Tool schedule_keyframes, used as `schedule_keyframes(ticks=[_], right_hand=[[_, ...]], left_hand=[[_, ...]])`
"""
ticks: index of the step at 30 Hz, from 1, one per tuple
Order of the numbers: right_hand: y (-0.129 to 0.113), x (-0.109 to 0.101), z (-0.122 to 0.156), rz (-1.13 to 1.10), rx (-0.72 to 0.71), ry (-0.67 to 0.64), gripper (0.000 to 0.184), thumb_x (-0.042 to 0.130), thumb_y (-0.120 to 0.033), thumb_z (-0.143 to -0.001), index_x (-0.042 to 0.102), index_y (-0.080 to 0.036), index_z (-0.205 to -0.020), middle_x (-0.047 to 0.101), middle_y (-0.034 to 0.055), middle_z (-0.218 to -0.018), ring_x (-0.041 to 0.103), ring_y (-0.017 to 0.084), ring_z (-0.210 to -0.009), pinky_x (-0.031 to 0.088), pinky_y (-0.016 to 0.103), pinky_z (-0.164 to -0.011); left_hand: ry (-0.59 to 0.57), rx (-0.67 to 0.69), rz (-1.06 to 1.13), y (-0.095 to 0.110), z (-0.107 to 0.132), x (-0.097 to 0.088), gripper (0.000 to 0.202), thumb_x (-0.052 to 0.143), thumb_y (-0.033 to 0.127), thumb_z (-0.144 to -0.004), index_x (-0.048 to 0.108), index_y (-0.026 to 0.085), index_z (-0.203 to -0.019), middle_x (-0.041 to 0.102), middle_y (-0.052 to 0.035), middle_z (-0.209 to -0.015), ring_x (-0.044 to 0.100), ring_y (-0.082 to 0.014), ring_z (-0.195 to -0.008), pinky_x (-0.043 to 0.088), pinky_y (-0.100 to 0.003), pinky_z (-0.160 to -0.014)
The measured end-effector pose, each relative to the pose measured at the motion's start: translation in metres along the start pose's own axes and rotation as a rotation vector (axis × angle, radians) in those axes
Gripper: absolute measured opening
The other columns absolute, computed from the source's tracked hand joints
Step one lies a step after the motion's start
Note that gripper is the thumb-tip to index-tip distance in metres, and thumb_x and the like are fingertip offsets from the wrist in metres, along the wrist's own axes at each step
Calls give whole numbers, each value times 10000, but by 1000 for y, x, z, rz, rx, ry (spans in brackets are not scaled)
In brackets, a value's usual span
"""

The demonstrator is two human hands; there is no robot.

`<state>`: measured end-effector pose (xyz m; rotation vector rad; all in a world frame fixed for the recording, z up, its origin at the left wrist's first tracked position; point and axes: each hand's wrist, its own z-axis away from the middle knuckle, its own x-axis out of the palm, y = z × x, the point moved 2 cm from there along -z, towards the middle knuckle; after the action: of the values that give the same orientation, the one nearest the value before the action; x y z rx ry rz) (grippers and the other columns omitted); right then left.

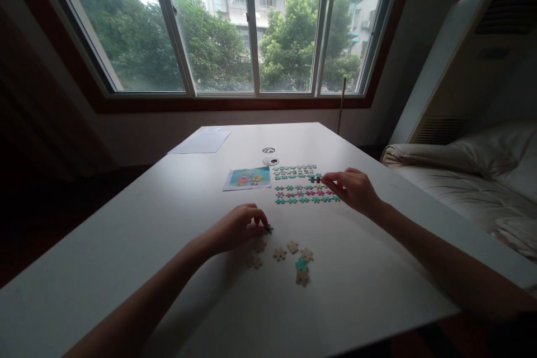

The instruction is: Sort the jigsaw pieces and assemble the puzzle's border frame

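Pinched in my right hand (pixel 352 187) is a dark green jigsaw piece (pixel 315 178), held over the rows of sorted jigsaw pieces (pixel 308 193). Those rows are mostly teal, with one pinkish row. My left hand (pixel 241 226) is closed at the fingertips on another small dark jigsaw piece (pixel 269 229), low above the table. Just in front of that hand lie several loose pieces (pixel 279 253), most with their plain tan side up. One loose teal piece (pixel 301 264) lies picture side up among them. Left of the rows is a colourful picture sheet (pixel 248 178) with cartoon figures.
The white table (pixel 188 302) reaches toward the window. A sheet of paper (pixel 200 141) lies at its far left, and two round table fittings (pixel 271 161) sit behind the rows. To the right stand a pale padded sofa (pixel 444 173) and a tall white appliance (pixel 444 61).
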<state>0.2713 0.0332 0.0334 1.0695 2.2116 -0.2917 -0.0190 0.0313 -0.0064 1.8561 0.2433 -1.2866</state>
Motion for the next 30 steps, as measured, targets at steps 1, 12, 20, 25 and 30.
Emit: schedule_keyframes(ticks=[1,12,20,25,30], right_hand=[[0,0,0,3,7,-8,186,500,-311,-857,632,-182,-834,703,19,-754,561,96,-515,405,246,-628],[47,1,3,36,247,-451,187,479,-329,-829,635,-227,-842,678,5,-811,565,118,-583,386,233,-577],[98,14,28,-211,480,-862,309,521,-456,-736,664,-187,-790,677,46,-738,605,176,-691,429,247,-617],[100,19,32,-266,492,-890,341,529,-483,-718,668,-178,-787,678,54,-724,603,181,-685,431,254,-630],[98,20,30,-249,483,-873,369,548,-520,-692,678,-186,-780,666,49,-729,587,172,-663,426,254,-615]], left_hand=[[-2,6,-1,0,0,0,147,551,224,-781,644,187,-888,555,-38,-822,531,-142,-698,426,-237,-641],[-66,8,22,-1,5,0,170,520,253,-810,617,196,-936,503,-39,-875,516,-133,-697,430,-245,-664],[-108,-16,27,-3,11,-9,124,510,229,-780,544,181,-888,475,-44,-931,488,-169,-820,415,-266,-722],[-91,-15,16,-2,11,-9,106,508,187,-755,489,178,-860,488,-30,-886,477,-158,-785,406,-256,-698],[-83,-17,6,1,9,-10,86,509,169,-732,482,178,-813,504,-11,-813,472,-144,-728,392,-238,-651]])
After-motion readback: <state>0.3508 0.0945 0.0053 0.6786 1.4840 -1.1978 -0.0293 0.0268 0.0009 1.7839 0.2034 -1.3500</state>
